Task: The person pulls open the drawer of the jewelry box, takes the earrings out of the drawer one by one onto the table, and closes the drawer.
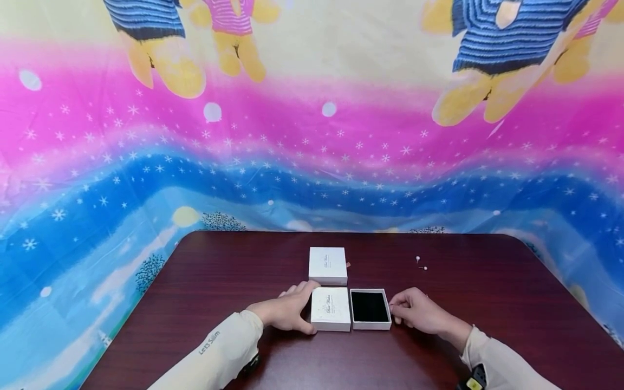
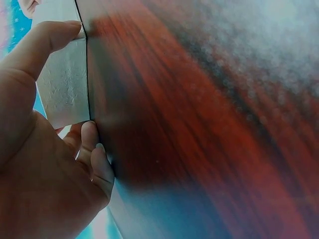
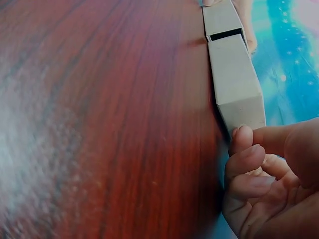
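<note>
A closed white box [image 1: 330, 307] with printed lettering lies at the table's front middle. My left hand [image 1: 287, 310] holds it from the left, thumb [image 2: 65, 36] at its front corner and the other fingers [image 2: 89, 137] towards the back corner. Beside it sits an open shallow box [image 1: 370, 327] with white walls and a black pad [image 1: 369, 307] inside. My right hand [image 1: 418, 311] is at that box's right wall, fingers curled. In the right wrist view, a fingertip [image 3: 242, 137] touches the wall, and nothing shows within the curled fingers.
Behind the closed box is another white lettered box [image 1: 327, 265], with a small brownish tab [image 1: 348, 265] at its right side. Two small pins [image 1: 421, 264] with white, pearl-like heads lie farther right on the dark reddish table [image 1: 219, 271]. A patterned cloth [image 1: 312, 179] hangs behind.
</note>
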### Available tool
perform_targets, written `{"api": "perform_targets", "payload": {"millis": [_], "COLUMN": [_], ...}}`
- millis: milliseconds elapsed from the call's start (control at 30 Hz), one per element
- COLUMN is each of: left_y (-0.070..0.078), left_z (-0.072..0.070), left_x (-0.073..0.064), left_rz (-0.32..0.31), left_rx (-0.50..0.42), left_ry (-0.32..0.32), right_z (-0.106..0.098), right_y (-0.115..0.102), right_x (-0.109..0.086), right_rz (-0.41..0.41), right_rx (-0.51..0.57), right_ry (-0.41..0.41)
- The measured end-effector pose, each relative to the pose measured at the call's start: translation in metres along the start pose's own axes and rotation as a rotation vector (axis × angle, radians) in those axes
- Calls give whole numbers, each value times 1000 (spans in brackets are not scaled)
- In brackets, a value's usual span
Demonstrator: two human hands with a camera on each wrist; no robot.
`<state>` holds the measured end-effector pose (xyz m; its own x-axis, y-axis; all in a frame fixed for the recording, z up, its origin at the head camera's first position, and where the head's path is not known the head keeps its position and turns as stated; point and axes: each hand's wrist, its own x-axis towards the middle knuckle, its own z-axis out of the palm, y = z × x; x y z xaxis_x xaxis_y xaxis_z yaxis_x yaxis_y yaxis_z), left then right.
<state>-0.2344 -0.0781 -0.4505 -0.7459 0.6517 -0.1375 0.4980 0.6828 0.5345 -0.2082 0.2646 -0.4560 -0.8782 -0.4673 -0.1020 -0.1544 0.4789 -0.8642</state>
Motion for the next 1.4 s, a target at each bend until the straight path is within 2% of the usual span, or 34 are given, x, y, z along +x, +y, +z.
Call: {"api": "perform_targets", "payload": {"millis": [567, 1033, 1400], "left_y": [1, -4, -3], "left_z": [-1, 1, 0], "left_x": [0, 3, 3], "left_rz": [-11, -11, -9], "left_rx": [-2, 10, 13], "left_ry": [-8, -13, -15], "right_z": [7, 7, 7], "right_y": [-4, -5, -13], "right_x": [1, 3, 3], "right_rz": [-36, -76, -88], "right_rx": [-40, -61, -241], "right_ry": [25, 15, 56]}}
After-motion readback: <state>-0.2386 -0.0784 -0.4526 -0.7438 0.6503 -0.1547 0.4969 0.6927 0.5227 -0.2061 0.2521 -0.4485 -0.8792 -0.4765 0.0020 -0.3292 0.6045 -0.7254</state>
